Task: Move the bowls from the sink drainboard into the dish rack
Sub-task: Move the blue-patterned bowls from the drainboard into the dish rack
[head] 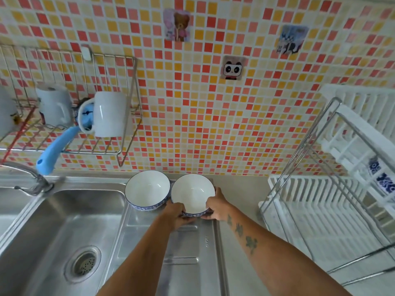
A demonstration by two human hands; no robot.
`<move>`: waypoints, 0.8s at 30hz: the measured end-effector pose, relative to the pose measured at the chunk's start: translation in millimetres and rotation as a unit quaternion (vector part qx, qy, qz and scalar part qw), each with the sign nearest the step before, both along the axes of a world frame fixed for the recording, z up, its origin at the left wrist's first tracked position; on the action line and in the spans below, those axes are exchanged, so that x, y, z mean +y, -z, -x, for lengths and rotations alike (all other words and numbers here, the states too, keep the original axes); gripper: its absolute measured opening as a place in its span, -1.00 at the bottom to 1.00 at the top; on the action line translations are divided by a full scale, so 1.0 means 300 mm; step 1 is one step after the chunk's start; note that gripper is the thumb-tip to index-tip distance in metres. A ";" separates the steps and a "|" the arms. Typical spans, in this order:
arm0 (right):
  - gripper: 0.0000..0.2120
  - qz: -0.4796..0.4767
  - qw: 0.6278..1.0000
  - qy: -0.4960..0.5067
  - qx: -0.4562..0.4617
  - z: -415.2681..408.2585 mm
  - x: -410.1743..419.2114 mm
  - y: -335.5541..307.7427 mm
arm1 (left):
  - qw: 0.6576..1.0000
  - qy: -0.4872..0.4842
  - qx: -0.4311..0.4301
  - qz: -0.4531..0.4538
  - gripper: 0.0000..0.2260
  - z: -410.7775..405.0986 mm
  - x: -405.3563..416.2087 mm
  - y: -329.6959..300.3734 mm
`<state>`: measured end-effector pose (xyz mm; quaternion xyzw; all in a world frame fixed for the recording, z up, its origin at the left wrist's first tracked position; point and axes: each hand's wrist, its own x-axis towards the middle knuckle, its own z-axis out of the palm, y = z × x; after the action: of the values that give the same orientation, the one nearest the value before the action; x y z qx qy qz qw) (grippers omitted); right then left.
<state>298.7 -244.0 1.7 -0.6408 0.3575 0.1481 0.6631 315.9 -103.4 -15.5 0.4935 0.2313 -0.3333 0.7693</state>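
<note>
Steel drainboard (171, 248) beside the sink (64, 221) carries two bowls, touching, at its far edge. Both hands, left (177, 214) and right (215, 207), clasp the right bowl (192, 194); left bowl (147, 189) sits free. Bare desk (239, 189) separates them from the dish rack (320, 199).

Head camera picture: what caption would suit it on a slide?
Both hands, left and right, grip the right bowl on the drainboard, the dish rack waiting alongside.

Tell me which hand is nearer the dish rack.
Right. The right hand grips the bowl on the side facing the dish rack; the left hand holds its opposite side.
</note>
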 end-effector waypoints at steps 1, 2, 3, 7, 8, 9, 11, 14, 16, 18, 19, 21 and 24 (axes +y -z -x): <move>-0.32 0.001 1.000 0.005 0.000 0.011 0.000 -0.004 | 1.000 0.006 -0.006 -0.001 -0.29 0.010 -0.002 -0.010; -0.33 0.001 1.000 0.015 -0.001 0.023 0.001 -0.010 | 1.000 0.015 -0.016 -0.003 -0.31 0.023 -0.003 -0.023; -0.34 0.001 1.000 0.028 -0.004 0.033 0.001 -0.020 | 0.999 0.026 -0.027 -0.001 -0.32 0.034 -0.005 -0.038; -0.34 0.002 0.997 0.070 -0.040 0.067 -0.002 -0.112 | 0.997 0.042 -0.067 0.014 -0.34 0.068 0.003 -0.129; -0.34 0.006 0.996 0.074 -0.058 0.074 0.000 -0.152 | 0.995 0.048 -0.088 0.013 -0.35 0.072 0.006 -0.162; -0.36 0.015 0.994 0.077 -0.081 0.079 0.000 -0.195 | 0.992 0.056 -0.110 0.009 -0.36 0.077 0.010 -0.201; -0.40 0.036 0.987 0.083 -0.131 0.093 -0.006 -0.292 | 0.987 0.075 -0.143 0.018 -0.37 0.088 0.022 -0.296; -0.42 0.054 0.973 0.079 -0.210 0.137 -0.029 -0.476 | 0.970 0.092 -0.221 0.039 -0.36 0.122 0.036 -0.456; -0.46 0.077 0.957 0.083 -0.268 0.198 -0.034 -0.621 | 0.954 0.101 -0.271 0.077 -0.35 0.160 0.041 -0.569; -0.47 0.097 0.937 0.092 -0.323 0.283 -0.033 -0.763 | 0.937 0.123 -0.296 0.141 -0.41 0.207 0.040 -0.678; -0.46 0.106 0.926 0.096 -0.348 0.329 -0.032 -0.825 | 0.928 0.138 -0.302 0.168 -0.48 0.238 0.039 -0.738; -0.45 0.132 0.902 0.101 -0.399 0.430 -0.031 -0.922 | 0.914 0.174 -0.312 0.192 -0.59 0.296 0.031 -0.845; -0.45 0.175 0.862 0.119 -0.460 0.577 -0.045 -1.016 | 0.898 0.220 -0.298 0.237 -0.42 0.364 0.004 -0.953</move>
<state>125.6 -257.5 306.4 -0.6943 0.1051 -0.3082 0.6418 206.7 -102.1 270.4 0.4114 -0.2094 -0.3765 0.8032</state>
